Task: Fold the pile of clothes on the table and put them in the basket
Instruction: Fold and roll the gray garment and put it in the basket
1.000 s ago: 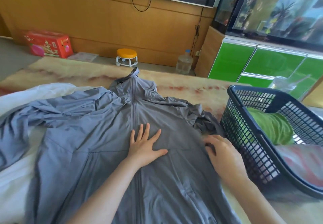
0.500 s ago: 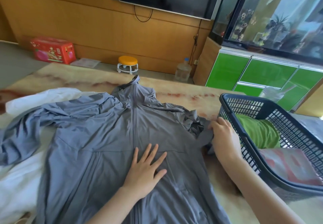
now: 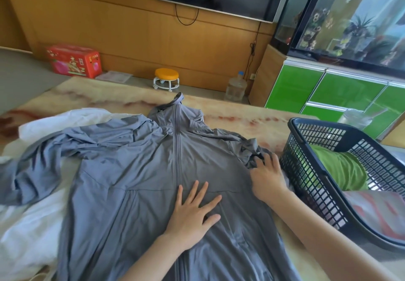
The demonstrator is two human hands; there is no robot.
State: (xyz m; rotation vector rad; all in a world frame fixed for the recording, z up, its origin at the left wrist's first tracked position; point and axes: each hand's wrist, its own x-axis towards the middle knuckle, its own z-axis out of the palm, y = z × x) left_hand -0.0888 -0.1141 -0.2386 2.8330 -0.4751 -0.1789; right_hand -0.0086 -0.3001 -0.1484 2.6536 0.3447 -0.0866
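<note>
A grey zip-up jacket (image 3: 135,171) lies spread front-up on the marble-patterned table (image 3: 105,96), its collar pointing away from me. My left hand (image 3: 192,212) rests flat on its chest beside the zip, fingers apart. My right hand (image 3: 266,175) lies on the bunched right sleeve (image 3: 252,149) at the jacket's right edge, fingers curled into the fabric. White clothes (image 3: 28,232) lie under the jacket on the left. The dark plastic basket (image 3: 311,180) stands at the right and holds a green garment (image 3: 337,169) and a pink-grey folded one (image 3: 379,212).
The jacket's left sleeve (image 3: 28,171) trails over the white clothes toward the table's left edge. Beyond the table stand a small orange stool (image 3: 166,79), a water jug (image 3: 236,88) and a red box (image 3: 74,60). Green cabinets (image 3: 333,96) stand behind the basket.
The view has tilted up. My right hand moved away from me along the jacket's right edge to the bunched sleeve, then shifted slightly left onto it. My left hand slid a little toward me.
</note>
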